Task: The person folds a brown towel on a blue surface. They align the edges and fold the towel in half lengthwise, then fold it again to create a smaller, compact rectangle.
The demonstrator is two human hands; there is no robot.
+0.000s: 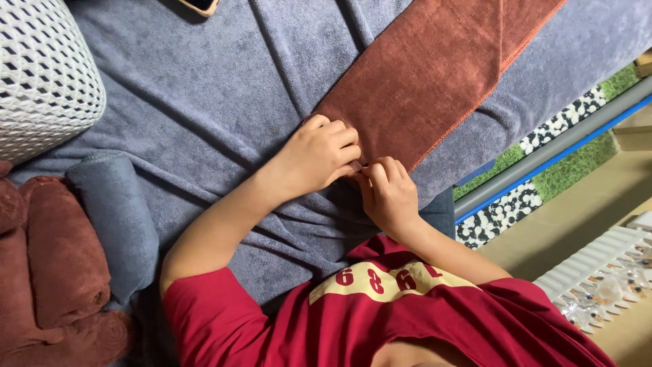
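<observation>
A rust-brown towel (435,75), folded into a long strip, lies diagonally on a grey-blue cloth (204,102) that covers the surface. My left hand (318,158) has its fingers curled on the strip's near end. Just below it, my right hand (388,196) pinches the same near edge. The two hands touch at the fingertips. My red shirt (380,319) fills the bottom of the view.
A white woven basket (41,75) stands at the top left. Below it lie a rolled grey-blue towel (115,217) and rolled rust-brown towels (61,265). A phone corner (200,5) shows at the top edge. On the right are a grey-and-blue rail (557,153), a pebble-and-grass patterned strip, and a white rack (604,272).
</observation>
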